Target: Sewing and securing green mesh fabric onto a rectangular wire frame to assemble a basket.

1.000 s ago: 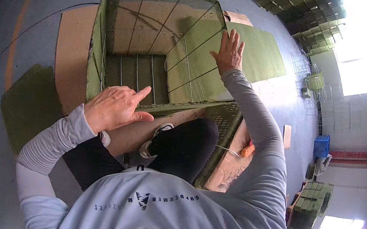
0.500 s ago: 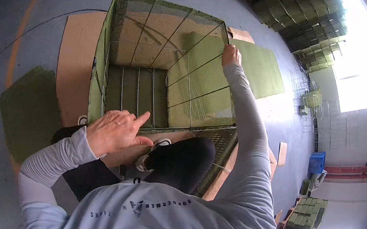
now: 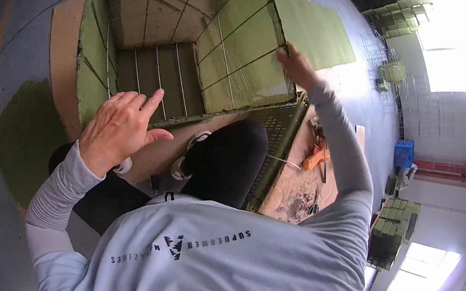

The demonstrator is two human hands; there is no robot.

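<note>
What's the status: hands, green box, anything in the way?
Left hand open at near-left rim. Right hand at right rim, grip unclear. Green box open-topped, wire-ribbed. Right knee close to near rim.

We wear a pale blue-grey shirt (image 3: 213,275), its chest printed with a curved line of dark lettering (image 3: 206,244) and a black tree-shaped emblem (image 3: 174,246). Our long grey sleeves (image 3: 346,144) wrinkle along the forearms. A small black loop (image 3: 170,197) shows at the hem, above black trousers (image 3: 224,165). Our shoes (image 3: 179,169), partly hidden, look whitish.
</note>
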